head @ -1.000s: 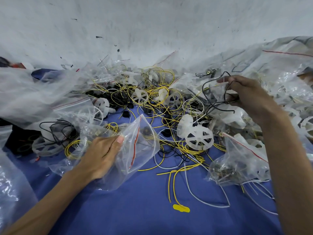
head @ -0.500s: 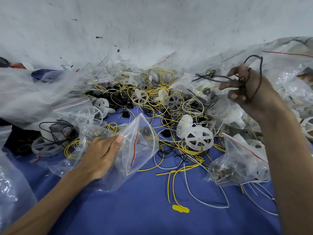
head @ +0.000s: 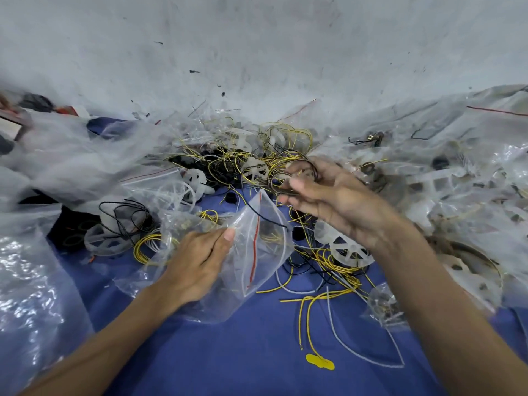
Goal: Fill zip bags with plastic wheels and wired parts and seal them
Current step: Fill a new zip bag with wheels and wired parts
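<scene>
My left hand [head: 197, 261] grips a clear zip bag [head: 251, 252] with a red seal line, its mouth held open toward the right. Just above that mouth, my right hand [head: 323, 195] pinches a coiled black wired part [head: 288, 178]; one loose end of the wire hangs down over the bag's opening. A white plastic wheel [head: 350, 251] lies on the blue cloth under my right wrist, amid yellow and white wires [head: 323, 292]. More white wheels [head: 255, 168] sit in the tangled pile behind.
Crumpled clear bags [head: 71, 167] heap up at the left and a large plastic sheet with parts [head: 457, 181] at the right. A small filled zip bag [head: 384, 305] lies by my right forearm. A grey wall rises behind. Blue cloth [head: 228, 352] lies in front.
My right hand has carried the black wired part from the far right, down and left, to just above the open bag. My left hand has kept hold of the bag.
</scene>
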`<action>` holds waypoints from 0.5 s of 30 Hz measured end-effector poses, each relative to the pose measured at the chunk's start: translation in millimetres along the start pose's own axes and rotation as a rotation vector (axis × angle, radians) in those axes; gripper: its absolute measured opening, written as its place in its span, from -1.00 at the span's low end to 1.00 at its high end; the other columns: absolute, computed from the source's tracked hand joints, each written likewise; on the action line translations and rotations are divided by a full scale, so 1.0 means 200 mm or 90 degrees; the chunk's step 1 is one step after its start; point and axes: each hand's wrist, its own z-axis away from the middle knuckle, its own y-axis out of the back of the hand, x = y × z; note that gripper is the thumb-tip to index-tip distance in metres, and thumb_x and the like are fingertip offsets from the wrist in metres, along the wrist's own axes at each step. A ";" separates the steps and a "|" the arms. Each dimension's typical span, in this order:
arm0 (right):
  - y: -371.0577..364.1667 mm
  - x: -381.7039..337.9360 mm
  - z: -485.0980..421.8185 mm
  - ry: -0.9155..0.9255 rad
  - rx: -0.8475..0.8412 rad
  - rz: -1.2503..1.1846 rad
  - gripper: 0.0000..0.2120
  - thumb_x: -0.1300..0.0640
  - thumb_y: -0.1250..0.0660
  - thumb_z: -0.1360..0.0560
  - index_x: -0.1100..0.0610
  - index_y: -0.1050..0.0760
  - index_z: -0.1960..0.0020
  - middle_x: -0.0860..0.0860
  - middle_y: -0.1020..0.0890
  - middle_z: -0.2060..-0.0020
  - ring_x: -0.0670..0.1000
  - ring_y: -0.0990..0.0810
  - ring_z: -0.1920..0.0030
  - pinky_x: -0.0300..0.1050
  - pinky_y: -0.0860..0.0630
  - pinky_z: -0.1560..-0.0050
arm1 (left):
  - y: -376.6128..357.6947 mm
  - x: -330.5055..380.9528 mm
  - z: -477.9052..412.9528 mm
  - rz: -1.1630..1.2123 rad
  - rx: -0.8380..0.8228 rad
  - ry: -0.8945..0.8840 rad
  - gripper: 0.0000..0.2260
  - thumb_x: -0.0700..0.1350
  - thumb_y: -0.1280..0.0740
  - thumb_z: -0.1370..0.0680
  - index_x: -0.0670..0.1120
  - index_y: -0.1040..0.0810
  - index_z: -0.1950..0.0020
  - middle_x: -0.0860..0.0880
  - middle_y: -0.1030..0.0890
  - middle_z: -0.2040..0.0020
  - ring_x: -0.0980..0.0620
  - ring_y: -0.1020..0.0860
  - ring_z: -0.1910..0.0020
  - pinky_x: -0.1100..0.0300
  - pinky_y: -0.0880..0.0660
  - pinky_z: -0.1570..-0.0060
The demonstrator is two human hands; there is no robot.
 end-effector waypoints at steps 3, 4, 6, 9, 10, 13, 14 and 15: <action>-0.08 0.09 0.01 0.069 -0.048 0.207 -0.70 0.49 -0.32 -0.39 0.15 -0.54 0.02 0.16 -0.55 0.19 -0.07 -0.61 0.09 -0.20 -0.59 0.09 | -0.01 0.01 0.00 0.027 0.024 0.026 -0.68 0.10 -0.03 -0.58 0.09 -0.22 0.37 0.11 -0.27 0.50 0.10 -0.31 0.47 0.15 -0.28 0.39; -0.09 0.11 0.01 0.117 -0.030 0.336 -0.65 0.53 -0.29 -0.40 0.12 -0.57 0.02 0.15 -0.60 0.13 -0.08 -0.61 0.06 -0.23 -0.58 0.06 | 0.00 0.01 0.00 0.033 0.033 0.040 -0.69 0.11 -0.03 -0.58 0.09 -0.23 0.35 0.11 -0.29 0.50 0.10 -0.32 0.47 0.18 -0.27 0.40; -0.09 0.15 0.02 0.211 0.005 0.528 -0.60 0.51 -0.34 -0.35 0.08 -0.61 0.00 0.01 -0.66 0.08 -0.12 -0.61 0.01 -0.27 -0.53 -0.03 | -0.01 0.01 -0.01 0.045 0.052 0.069 -0.71 0.12 -0.02 -0.57 0.08 -0.26 0.32 0.11 -0.33 0.47 0.11 -0.34 0.45 0.19 -0.28 0.37; -0.05 0.17 0.04 0.263 0.038 0.667 -0.54 0.50 -0.23 -0.29 0.14 -0.63 -0.05 -0.06 -0.65 0.07 -0.13 -0.60 -0.03 -0.37 -0.44 -0.07 | -0.01 0.03 -0.01 0.117 0.090 0.132 -0.68 0.05 -0.05 -0.61 0.02 -0.29 0.33 0.09 -0.39 0.47 0.15 -0.36 0.45 0.26 -0.29 0.40; -0.03 0.18 0.05 0.268 0.033 0.719 -0.48 0.50 -0.15 -0.24 0.17 -0.63 -0.05 -0.02 -0.65 0.05 -0.08 -0.60 -0.04 -0.36 -0.44 -0.07 | -0.01 0.04 -0.01 0.138 0.101 0.152 -0.66 0.03 -0.05 -0.63 0.01 -0.30 0.33 0.11 -0.41 0.48 0.17 -0.36 0.46 0.33 -0.29 0.42; -0.01 0.21 0.05 0.249 -0.038 0.857 -0.37 0.58 -0.09 -0.20 0.22 -0.59 -0.15 0.12 -0.63 -0.06 0.10 -0.57 -0.11 -0.18 -0.43 -0.12 | 0.00 0.06 -0.02 0.187 0.096 0.192 -0.63 0.09 -0.05 -0.62 -0.02 -0.30 0.34 0.11 -0.40 0.49 0.20 -0.35 0.49 0.38 -0.29 0.43; -0.02 0.23 0.05 0.245 -0.076 0.878 -0.37 0.59 -0.11 -0.21 0.23 -0.55 -0.19 0.15 -0.61 -0.08 0.12 -0.55 -0.13 -0.18 -0.41 -0.13 | -0.01 0.06 -0.02 0.182 0.081 0.181 -0.63 0.09 -0.05 -0.63 -0.02 -0.31 0.34 0.11 -0.40 0.48 0.20 -0.35 0.48 0.38 -0.29 0.41; -0.04 0.25 0.05 0.245 -0.116 0.879 -0.38 0.59 -0.13 -0.23 0.24 -0.52 -0.22 0.15 -0.60 -0.08 0.09 -0.53 -0.12 -0.24 -0.40 -0.11 | -0.02 0.07 -0.02 0.168 0.063 0.161 -0.63 0.07 -0.05 -0.63 -0.01 -0.31 0.34 0.13 -0.41 0.46 0.22 -0.36 0.46 0.39 -0.29 0.38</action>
